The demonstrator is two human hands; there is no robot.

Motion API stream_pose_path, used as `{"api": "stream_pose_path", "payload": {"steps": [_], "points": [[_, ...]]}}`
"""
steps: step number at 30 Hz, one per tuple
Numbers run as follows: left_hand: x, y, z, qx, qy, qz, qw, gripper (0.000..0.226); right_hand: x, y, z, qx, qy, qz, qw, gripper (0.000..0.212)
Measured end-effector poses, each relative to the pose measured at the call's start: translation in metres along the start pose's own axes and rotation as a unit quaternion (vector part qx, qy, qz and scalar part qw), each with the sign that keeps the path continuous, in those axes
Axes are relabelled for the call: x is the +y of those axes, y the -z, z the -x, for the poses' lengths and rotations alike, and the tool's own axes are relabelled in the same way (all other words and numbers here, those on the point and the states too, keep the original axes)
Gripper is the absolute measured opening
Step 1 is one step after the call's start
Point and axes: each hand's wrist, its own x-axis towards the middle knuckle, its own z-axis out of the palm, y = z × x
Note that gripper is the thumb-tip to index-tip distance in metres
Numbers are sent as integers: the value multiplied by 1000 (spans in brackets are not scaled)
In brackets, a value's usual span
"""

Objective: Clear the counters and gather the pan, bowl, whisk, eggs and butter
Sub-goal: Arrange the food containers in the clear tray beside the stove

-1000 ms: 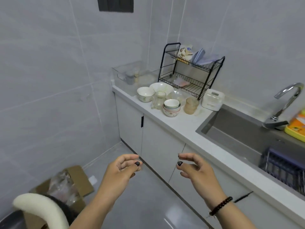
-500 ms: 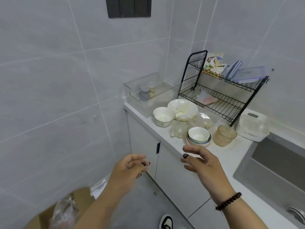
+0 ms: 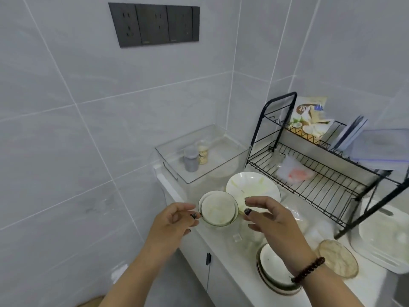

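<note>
A small white bowl (image 3: 218, 210) with a dark rim stands near the left end of the white counter (image 3: 212, 240). My left hand (image 3: 174, 220) hovers just left of it, fingers curled and apart, holding nothing. My right hand (image 3: 269, 218) hovers just right of the bowl, fingers spread, also holding nothing. Behind the bowl lies a large white plate (image 3: 252, 187) with greenish smears. A stack of white bowls (image 3: 272, 271) sits under my right wrist. No pan, whisk, eggs or butter show.
A clear plastic bin (image 3: 199, 156) with two small jars stands in the corner. A black wire dish rack (image 3: 321, 173) holds a food packet, lids and a pink bag. A glass jug (image 3: 247, 235), a round amber lid (image 3: 337, 258) and a white container (image 3: 387, 235) crowd the counter.
I have stepped closer to the counter's left end. Both hands have moved forward and now flank the small white bowl; neither holds anything.
</note>
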Motion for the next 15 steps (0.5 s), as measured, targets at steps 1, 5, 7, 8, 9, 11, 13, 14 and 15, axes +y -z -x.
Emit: {"api": "stream_pose_path", "payload": {"steps": [1,5,7,8,9,11,13,14,15], "points": [[1,0,-9,2,3,1,1000,21,1,1,-7,-1,-5,6,1000,18],[12,4,-64,9,-3,3,1000,21,2,1,-54,13,-19,13,1000,18],[21,7,-89,9,-9,6,1000,21,-4,-1,-73,16,-21,7,1000,17],[25,9,-106,9,-12,6,1000,21,-5,-3,-86,20,-22,8,1000,16],[30,10,-126,6,-17,7,1000,20,-7,-5,-100,25,-20,11,999,16],[38,12,-157,8,-24,4,1000,19,-10,-10,-122,37,-22,22,999,15],[45,13,-197,-1,-31,-9,999,19,-11,-17,-150,56,-22,20,998,16],[48,14,-220,-4,-34,-28,999,19,-12,-21,-165,66,-23,15,997,17],[50,14,-242,-8,-39,-55,998,19,-12,-26,-179,75,-26,9,997,18]]}}
